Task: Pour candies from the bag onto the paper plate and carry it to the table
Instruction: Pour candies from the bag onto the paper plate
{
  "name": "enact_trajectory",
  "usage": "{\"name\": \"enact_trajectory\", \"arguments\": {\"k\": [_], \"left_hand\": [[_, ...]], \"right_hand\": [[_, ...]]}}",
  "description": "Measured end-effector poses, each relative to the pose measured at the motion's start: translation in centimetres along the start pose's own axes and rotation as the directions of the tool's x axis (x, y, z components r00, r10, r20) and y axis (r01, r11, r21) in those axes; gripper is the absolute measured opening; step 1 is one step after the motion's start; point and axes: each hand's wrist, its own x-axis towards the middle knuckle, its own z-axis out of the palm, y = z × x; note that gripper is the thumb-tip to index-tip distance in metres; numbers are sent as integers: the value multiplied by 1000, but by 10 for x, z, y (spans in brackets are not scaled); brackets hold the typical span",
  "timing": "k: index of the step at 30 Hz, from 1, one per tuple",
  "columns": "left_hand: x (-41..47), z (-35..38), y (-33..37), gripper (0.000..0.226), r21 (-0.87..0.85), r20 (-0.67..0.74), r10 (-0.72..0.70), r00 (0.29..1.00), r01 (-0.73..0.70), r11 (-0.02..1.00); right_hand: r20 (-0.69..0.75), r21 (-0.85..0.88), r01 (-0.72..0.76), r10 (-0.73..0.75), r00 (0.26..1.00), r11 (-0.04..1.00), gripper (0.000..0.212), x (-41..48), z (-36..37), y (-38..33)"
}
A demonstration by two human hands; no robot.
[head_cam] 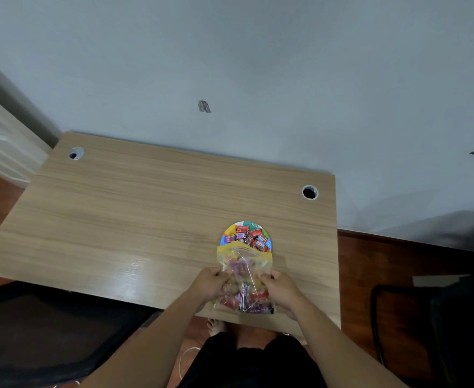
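A clear zip bag (244,275) with a yellow mouth is held over the wooden desk (135,219), its open mouth pointing away from me onto the near edge of a colourful paper plate (266,242). Several red and purple wrapped candies (251,237) lie on the plate; more candies (244,301) remain in the bag's lower end near me. My left hand (209,284) grips the bag's left side and my right hand (282,289) grips its right side. The near part of the plate is hidden under the bag.
Two round cable holes sit in the desk, one at the back left (76,153) and one at the back right (309,192). A grey wall rises behind. A dark chair (426,331) stands at the right and dark furniture at the lower left. My legs show below the desk edge.
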Motion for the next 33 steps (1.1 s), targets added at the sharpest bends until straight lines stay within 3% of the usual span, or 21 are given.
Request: {"name": "enact_trajectory", "arguments": {"k": [4, 15, 18, 22, 30, 33], "left_hand": [[-3, -1, 0, 22, -112, 45, -2, 999, 7, 994], [-4, 3, 3, 29, -343, 61, -68, 996, 85, 935], [-4, 4, 1, 29, -347, 53, -72, 996, 86, 934], [-4, 3, 1, 5, -349, 40, -68, 997, 77, 934], [-4, -1, 4, 14, -320, 88, -74, 993, 98, 942], [-5, 0, 6, 20, -378, 103, -73, 992, 107, 920]], "right_hand": [[11, 34, 15, -15, 1000, 999, 29, -1, -1, 0], [7, 89, 15, -16, 1000, 996, 27, -1, 0, 0], [7, 50, 13, -14, 1000, 999, 28, -6, -1, -2], [-25, 8, -6, 6, 1000, 1000, 26, -9, -2, -3], [-65, -18, -23, 22, 998, 1000, 24, -10, -5, -3], [-28, 76, -28, 30, 999, 997, 20, -14, -4, -6]]}}
